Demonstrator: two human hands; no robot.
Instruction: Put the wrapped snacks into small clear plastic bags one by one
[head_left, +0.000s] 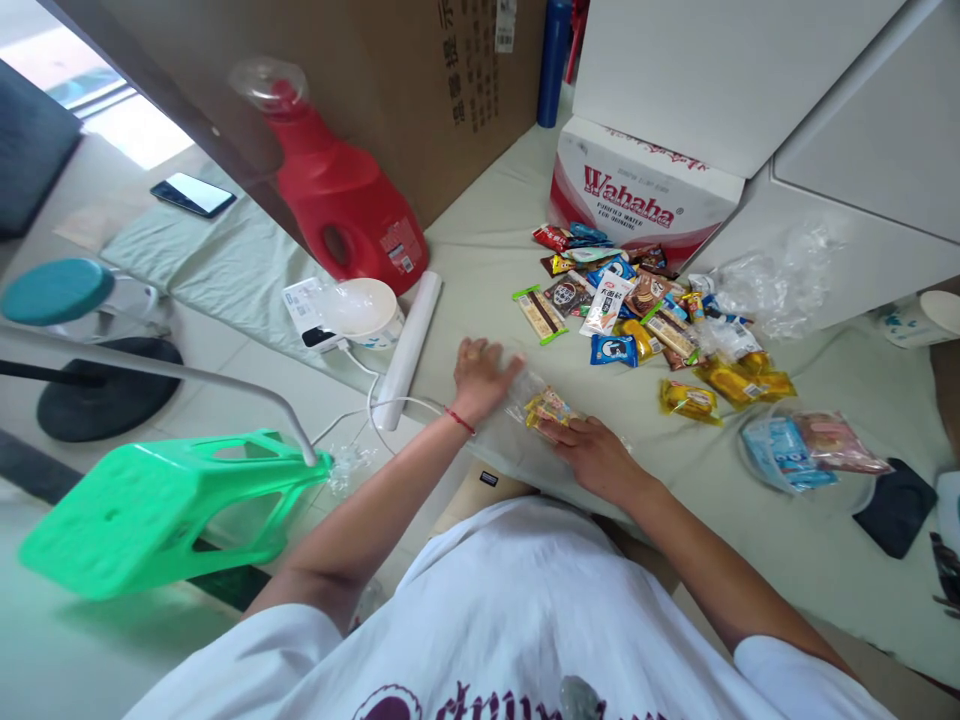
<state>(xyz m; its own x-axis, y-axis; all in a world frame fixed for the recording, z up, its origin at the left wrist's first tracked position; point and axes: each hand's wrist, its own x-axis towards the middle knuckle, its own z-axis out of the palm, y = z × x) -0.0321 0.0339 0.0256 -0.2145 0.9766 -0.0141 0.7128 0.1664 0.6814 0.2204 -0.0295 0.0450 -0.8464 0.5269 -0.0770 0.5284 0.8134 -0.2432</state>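
My right hand (598,458) has its fingers closed on a small yellow snack packet (550,408) in front of my body, low over the cloth. Around and beside the packet is a clear plastic bag (521,390). Just left of that bag, my left hand (482,380) holds nothing, its fingers apart and slightly blurred; a red string circles the wrist. Beyond both hands lies a heap of wrapped snacks (606,303) in several colours. A single yellow packet (688,401) rests right of my hands.
A Wahaba-lettered carton (630,195) stands behind the heap, with crumpled clear plastic (780,285) beside it. To the right is a clear tub (757,450) with blue packets. A white roll (411,345), paper cup (371,312) and red jug (349,200) stand left; a green stool (165,500) is lower left.
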